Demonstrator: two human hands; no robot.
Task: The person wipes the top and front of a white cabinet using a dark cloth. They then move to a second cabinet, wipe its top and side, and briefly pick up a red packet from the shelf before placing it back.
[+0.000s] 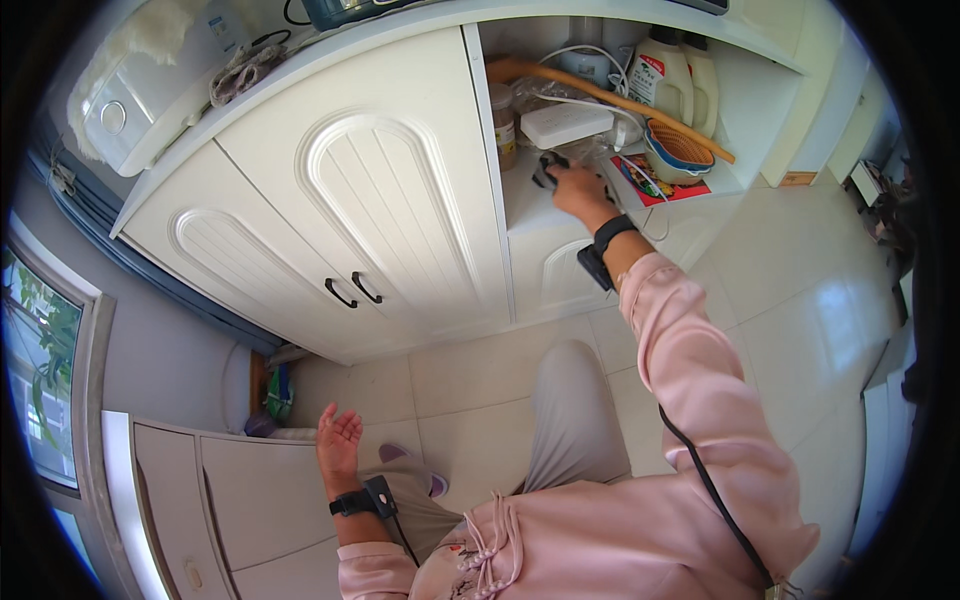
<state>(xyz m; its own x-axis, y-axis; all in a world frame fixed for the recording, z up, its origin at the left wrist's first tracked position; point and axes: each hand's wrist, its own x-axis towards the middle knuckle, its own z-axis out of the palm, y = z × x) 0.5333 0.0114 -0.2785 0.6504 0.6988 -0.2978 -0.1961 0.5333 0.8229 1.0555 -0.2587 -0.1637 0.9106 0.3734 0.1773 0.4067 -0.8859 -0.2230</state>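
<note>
My right hand (581,191) reaches into the open shelf of a white cabinet (517,199), its fingers on a small black-and-grey object (550,169) whose kind I cannot tell. Just beyond it lies a white power strip (566,124) on clear plastic. A jar with a lid (503,124) stands at the shelf's left wall. Right of the hand, a red printed sheet (637,180) lies partly under stacked plastic baskets (679,150). Above them a long wooden stick (600,94) slants across the shelf. My left hand (339,442) is raised low at the left, palm up, fingers apart, holding nothing.
Two plastic jugs (664,79) stand at the shelf's back right, with white cables near them. Closed cabinet doors with black handles (367,288) are left of the shelf. A drawer unit (262,487) stands by my left hand. My knee (577,405) is below the cabinet.
</note>
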